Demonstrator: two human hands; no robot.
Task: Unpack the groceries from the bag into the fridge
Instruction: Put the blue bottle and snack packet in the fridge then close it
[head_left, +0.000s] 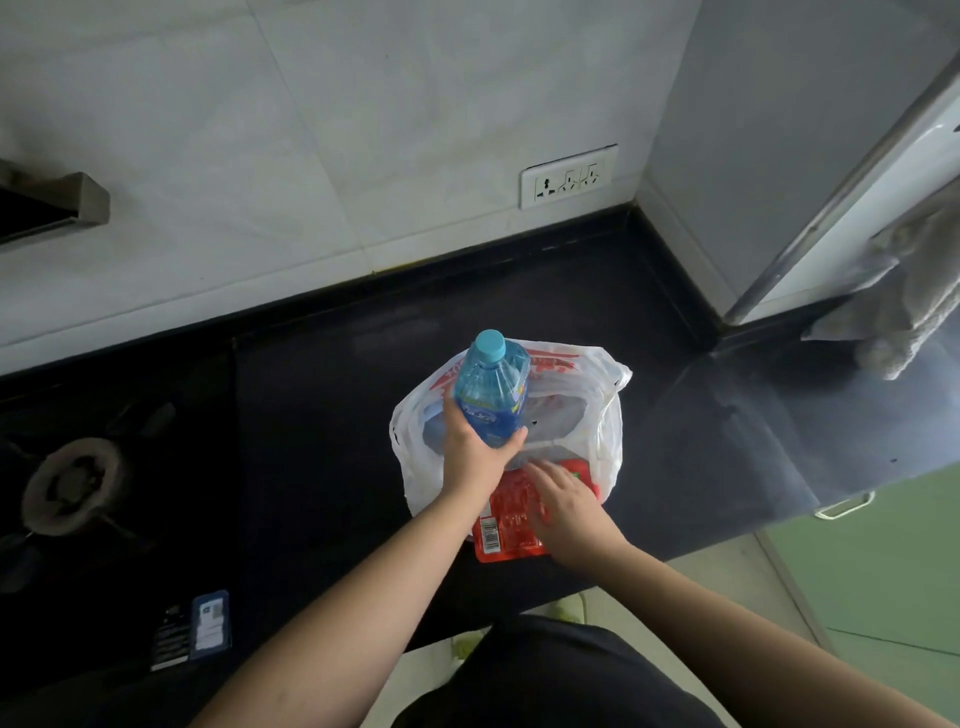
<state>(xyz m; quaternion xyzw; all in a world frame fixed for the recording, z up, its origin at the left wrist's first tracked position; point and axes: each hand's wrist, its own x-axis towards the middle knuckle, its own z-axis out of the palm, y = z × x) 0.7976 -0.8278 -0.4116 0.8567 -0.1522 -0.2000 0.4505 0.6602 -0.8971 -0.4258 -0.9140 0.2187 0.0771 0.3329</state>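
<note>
A dark stone surface (322, 374) runs along a pale tiled wall, with a gas burner (72, 486) at the left, a wall socket (569, 176) behind, and a grey fridge (769, 171) at the right whose door edge carries a hanging towel (914, 296). In the middle of the surface lies a thin white plastic bag (608, 415) with red print, slumped open and lying low. The person's left hand (470, 449) wraps the lower body of a blue water bottle (493, 395), fingers and thumb curled round it, the capped end pointing away above the bag's mouth. The bottle looks full, so it is probably fairly heavy for one hand; its smooth plastic wall may give a little under pressure and could slip, so a grip round the label, near the middle, seems the sound place. The right hand (563, 501) lies flat, fingers spread and fairly straight, on a red packet (506, 519) that sticks out of the bag toward the surface's front edge. That packet looks light, flexible and glossy, and would likely be best pinched at an edge or lifted from beneath. The bag itself is limp and will not stand unaided.
</note>
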